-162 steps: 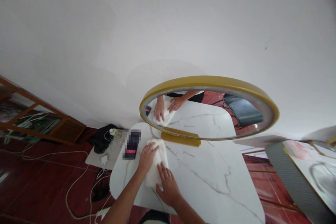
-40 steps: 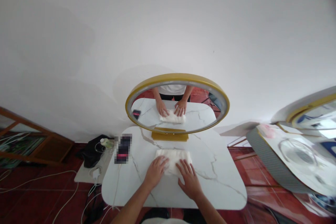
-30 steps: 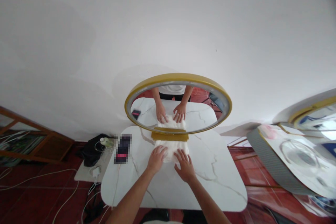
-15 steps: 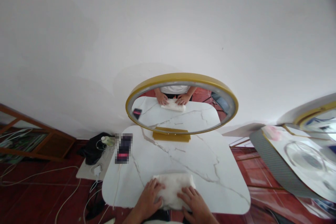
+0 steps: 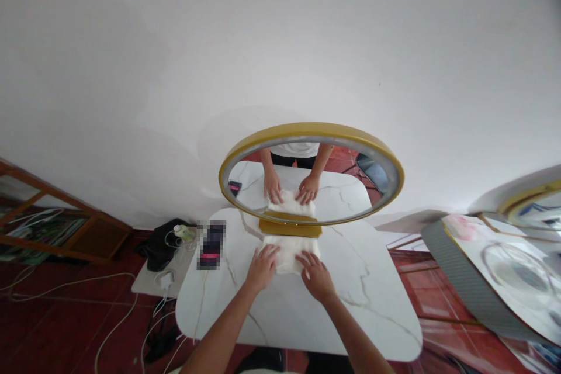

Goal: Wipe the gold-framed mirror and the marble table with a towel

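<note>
A folded white cloth (image 5: 289, 248) lies on the white marble table (image 5: 372, 304), pushed up against the gold base (image 5: 290, 228) of a round gold-framed mirror (image 5: 385, 155). My left hand (image 5: 261, 266) presses flat on the cloth's left part, fingers stretched out. The cloth's right part lies under my right hand (image 5: 317, 273), also flat with fingers spread. The mirror reflects both hands and the cloth.
A phone (image 5: 211, 243) lies at the table's far left corner. Left of the table on the red floor are a black bag (image 5: 162, 242), chargers and white cables (image 5: 114, 327). A wooden shelf (image 5: 52, 228) stands far left. Another mirror (image 5: 504, 269) leans at the right.
Both hands have pushed the cloth from the table's near edge away to the mirror base, arms now stretched out.
</note>
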Demonstrator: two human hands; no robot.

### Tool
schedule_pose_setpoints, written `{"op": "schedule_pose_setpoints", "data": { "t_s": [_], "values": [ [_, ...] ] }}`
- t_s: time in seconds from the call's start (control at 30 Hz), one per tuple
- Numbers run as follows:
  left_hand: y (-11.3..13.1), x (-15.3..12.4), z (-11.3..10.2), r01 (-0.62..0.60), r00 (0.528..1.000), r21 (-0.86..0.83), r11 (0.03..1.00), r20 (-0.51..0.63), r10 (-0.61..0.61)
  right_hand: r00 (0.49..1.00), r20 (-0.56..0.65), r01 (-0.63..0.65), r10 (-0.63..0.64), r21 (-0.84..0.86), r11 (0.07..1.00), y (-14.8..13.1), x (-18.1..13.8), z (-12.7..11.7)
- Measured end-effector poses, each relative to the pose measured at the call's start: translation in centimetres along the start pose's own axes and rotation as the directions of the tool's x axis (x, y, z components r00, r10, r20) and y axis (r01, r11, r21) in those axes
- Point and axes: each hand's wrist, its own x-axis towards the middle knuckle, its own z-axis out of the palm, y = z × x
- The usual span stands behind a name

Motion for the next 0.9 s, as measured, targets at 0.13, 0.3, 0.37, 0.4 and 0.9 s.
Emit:
{"op": "schedule_pose_setpoints", "data": {
  "t_s": [0.13,0.3,0.37,0.4,0.9],
  "values": [
    [0.6,-0.4,0.0,0.037,0.999,-0.002,0.999,0.005,-0.037,1.000,-0.013,-0.024,0.024,-0.012,1.000,-0.5,-0.4,-0.2],
    [1.6,-3.1,-0.2,0.049,0.997,-0.008,0.999,0.059,-0.048,1.000,0.020,-0.024,0.024,0.000,1.000,-2.0,-3.0,-0.3],
    [2.0,-4.4,0.0,0.056,0.994,-0.006,0.998,0.098,-0.055,0.998,0.058,-0.024,0.024,0.006,1.000,-2.5,-4.2,0.0],
    [2.2,-5.0,0.1,0.060,0.991,-0.005,0.998,0.117,-0.059,0.997,0.078,-0.027,0.026,0.008,1.000,-2.8,-4.8,0.2],
    [3.2,-9.0,1.9,0.136,0.935,-0.009,0.991,0.332,-0.125,0.963,0.259,-0.063,0.070,-0.034,0.997,-5.0,-8.5,3.3]
  ]
}}
